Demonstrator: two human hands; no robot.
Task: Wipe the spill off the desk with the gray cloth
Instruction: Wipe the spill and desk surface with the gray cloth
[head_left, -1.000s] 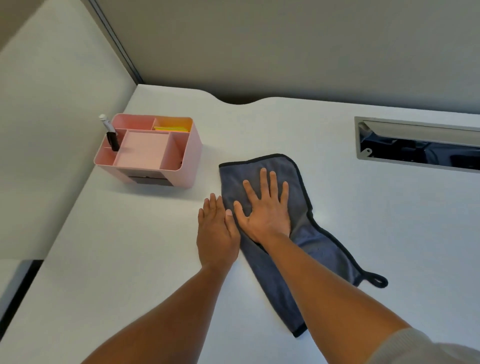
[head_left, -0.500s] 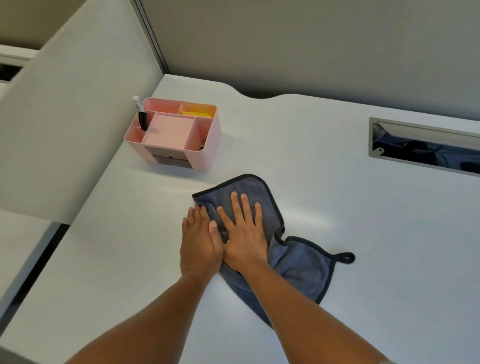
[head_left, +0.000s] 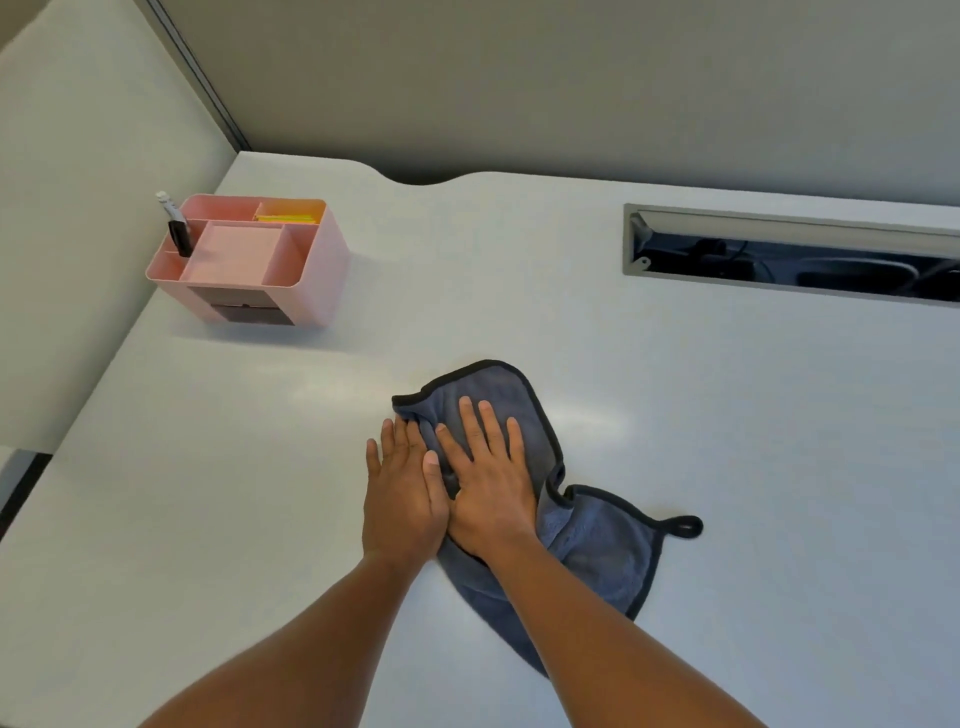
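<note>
The gray cloth (head_left: 597, 551), edged in black with a hanging loop at its right corner, lies bunched on the white desk (head_left: 727, 467). My right hand (head_left: 488, 483) presses flat on the cloth's upper part with fingers spread. My left hand (head_left: 402, 493) lies flat beside it, touching it, mostly on bare desk with its thumb side over the cloth's left edge. Neither hand grips the fabric. I see no distinct spill, only faint shiny patches on the desk to the left and right of the cloth.
A pink desk organizer (head_left: 311, 270) with a marker (head_left: 174, 226) and yellow notes stands at the back left. A cable slot (head_left: 789, 254) opens in the desk at the back right. Partition walls close off the left and back.
Both hands have dragged the cloth away from the organizer, toward me and to the right. The cloth, stretched out long a second ago, is now bunched up.
</note>
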